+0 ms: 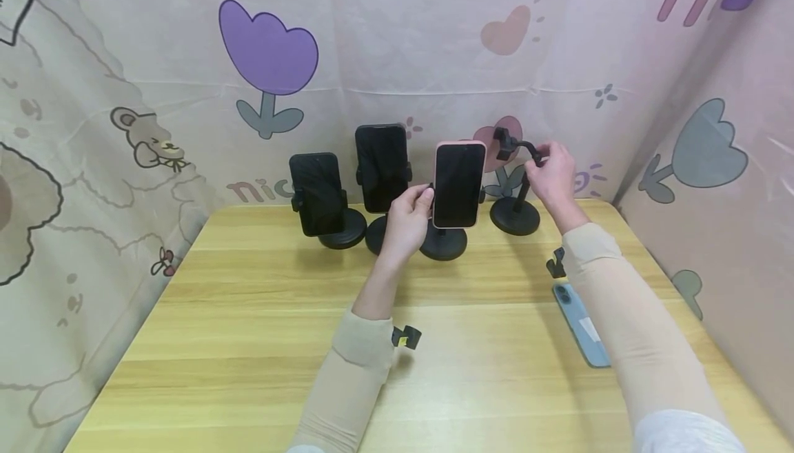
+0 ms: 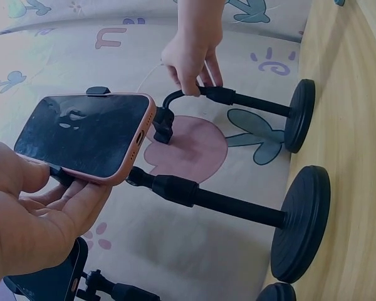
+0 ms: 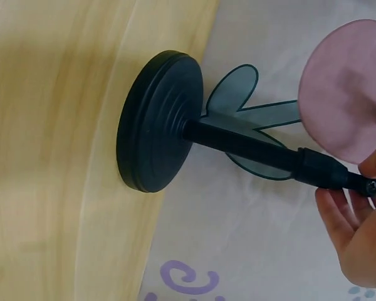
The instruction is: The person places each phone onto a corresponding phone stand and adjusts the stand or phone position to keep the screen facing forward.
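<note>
A pink-cased smartphone (image 1: 459, 187) sits in the clamp of a black phone stand (image 1: 444, 245), its dark screen facing me. My left hand (image 1: 406, 222) pinches the side arm of that clamp (image 2: 61, 175), thumb in front and fingers behind, at the phone's edge. To the right, another black phone stand (image 1: 515, 217) has no phone in its clamp (image 1: 505, 144). My right hand (image 1: 554, 174) grips this stand near the top of its pole, at the joint of the bent neck (image 3: 363, 184). Its round base rests on the table.
Two more stands at the left hold black phones (image 1: 318, 194) (image 1: 382, 167) upright. A blue phone (image 1: 582, 325) lies back up on the wooden table (image 1: 248, 343), partly behind my right sleeve. A patterned cloth (image 1: 397, 39) hangs close behind the stands.
</note>
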A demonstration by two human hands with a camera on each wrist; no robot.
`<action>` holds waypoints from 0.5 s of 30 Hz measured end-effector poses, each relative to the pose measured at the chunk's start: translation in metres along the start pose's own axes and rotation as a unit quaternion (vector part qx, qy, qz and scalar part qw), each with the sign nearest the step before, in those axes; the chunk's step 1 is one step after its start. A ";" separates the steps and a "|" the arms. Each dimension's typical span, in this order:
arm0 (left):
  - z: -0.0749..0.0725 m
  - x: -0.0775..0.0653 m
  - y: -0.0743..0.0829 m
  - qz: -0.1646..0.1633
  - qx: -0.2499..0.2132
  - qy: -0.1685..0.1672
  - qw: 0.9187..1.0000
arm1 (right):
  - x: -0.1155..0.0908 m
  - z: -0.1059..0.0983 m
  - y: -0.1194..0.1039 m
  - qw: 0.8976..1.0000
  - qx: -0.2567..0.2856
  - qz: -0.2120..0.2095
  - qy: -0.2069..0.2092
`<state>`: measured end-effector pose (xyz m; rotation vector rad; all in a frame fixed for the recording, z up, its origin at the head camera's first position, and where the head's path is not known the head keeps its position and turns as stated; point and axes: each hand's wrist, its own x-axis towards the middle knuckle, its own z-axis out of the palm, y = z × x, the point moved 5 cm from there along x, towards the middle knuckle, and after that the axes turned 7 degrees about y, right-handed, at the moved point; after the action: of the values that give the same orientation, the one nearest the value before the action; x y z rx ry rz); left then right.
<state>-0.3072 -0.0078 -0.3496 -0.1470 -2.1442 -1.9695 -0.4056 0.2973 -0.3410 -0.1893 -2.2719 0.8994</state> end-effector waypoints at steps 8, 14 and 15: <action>0.001 0.000 0.001 0.009 -0.002 -0.003 1.000 | -0.004 -0.004 0.002 1.000 0.027 0.016 -0.002; 0.000 0.001 0.002 0.009 -0.010 -0.003 1.000 | -0.015 -0.006 -0.001 0.998 0.055 0.010 -0.011; 0.000 0.001 0.001 0.008 -0.011 -0.004 1.000 | -0.018 -0.007 -0.001 0.998 0.058 0.003 -0.010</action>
<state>-0.3078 -0.0077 -0.3481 -0.1748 -2.1203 -1.9862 -0.3871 0.2935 -0.3465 -0.1359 -2.2297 1.0369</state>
